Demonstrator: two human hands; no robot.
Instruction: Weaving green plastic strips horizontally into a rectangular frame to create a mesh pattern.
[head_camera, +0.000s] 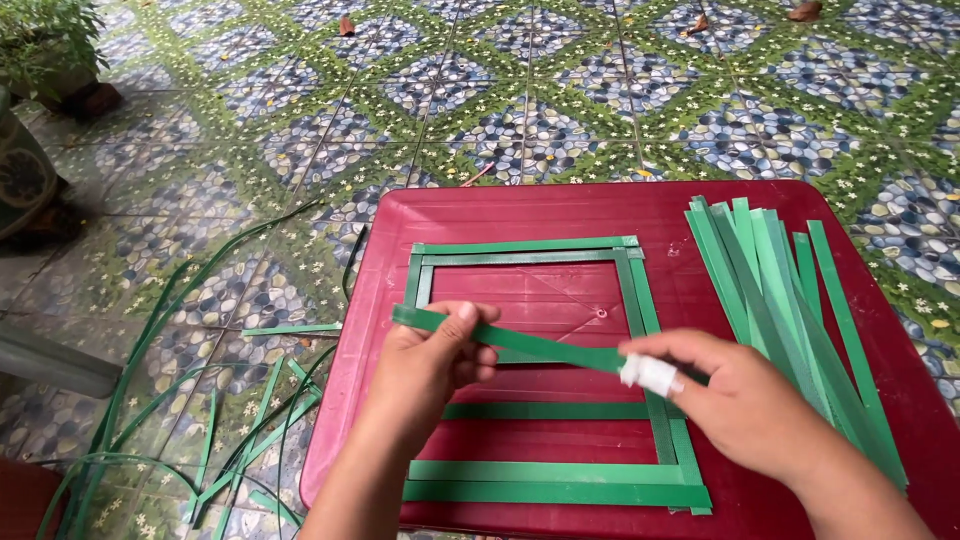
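Both my hands hold one flat green strip (530, 345) above a red plastic table (560, 210). My left hand (430, 365) pinches the strip's left end between thumb and fingers. My right hand (740, 400), with a white bandage on the thumb, grips the strip's right end. Under the strip lies a rectangular frame of green strips (520, 250), laid flat on the table top. A further green strip (545, 410) crosses the frame lower down.
A bundle of loose green strips (790, 300) lies on the table's right side. Cut green strips and thin offcuts (200, 440) litter the patterned tile floor at the left. A potted plant (45, 45) stands at the far left corner.
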